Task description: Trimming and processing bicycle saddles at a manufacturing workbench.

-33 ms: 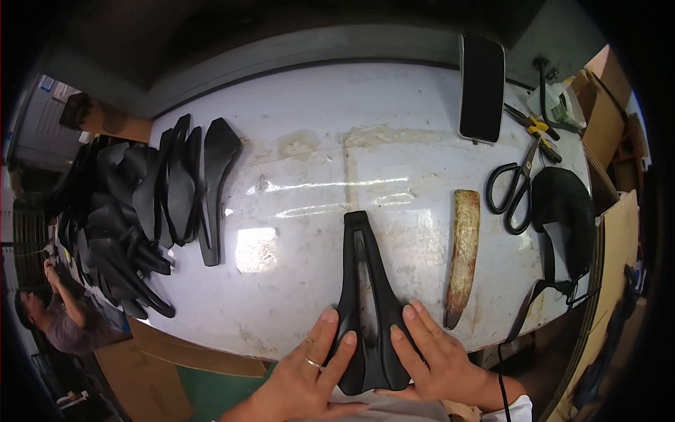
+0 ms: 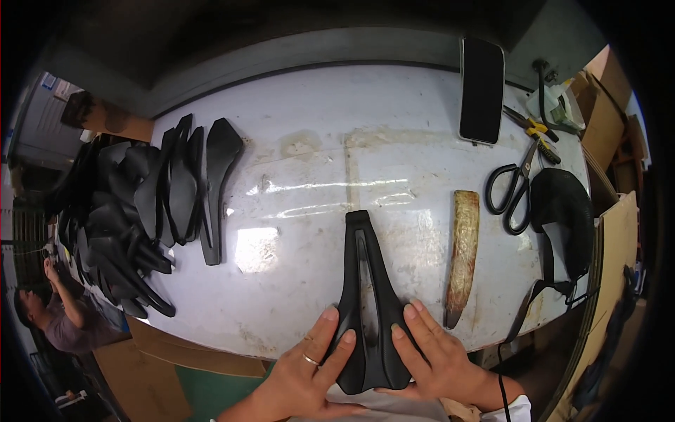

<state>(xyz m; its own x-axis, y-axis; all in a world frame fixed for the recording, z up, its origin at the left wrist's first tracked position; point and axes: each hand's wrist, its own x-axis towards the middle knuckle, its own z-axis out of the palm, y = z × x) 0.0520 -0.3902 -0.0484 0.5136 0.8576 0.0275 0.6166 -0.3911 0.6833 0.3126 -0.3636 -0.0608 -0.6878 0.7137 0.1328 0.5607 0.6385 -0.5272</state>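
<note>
A black bicycle saddle [image 2: 385, 309] with a long central slot lies at the table's near edge, its narrow nose pointing away from me and its wide end toward me. My left hand [image 2: 302, 373] grips the left side of the wide end, fingers along the edge and on the upper face, thumb low by the rear edge. On the opposite side my right hand [image 2: 439, 362] holds the saddle in much the same way, its fingertips on the right wing. The undersides of both grips are hidden.
A pile of black saddles [image 2: 119, 211] covers the table's left side. On the right are a tape-wrapped tool [image 2: 464, 246], black-handled scissors [image 2: 519, 193], yellow-handled pliers [image 2: 538, 128], a phone [image 2: 482, 88] and a black mesh item [image 2: 562, 204]. Another person [image 2: 67, 316] sits far left.
</note>
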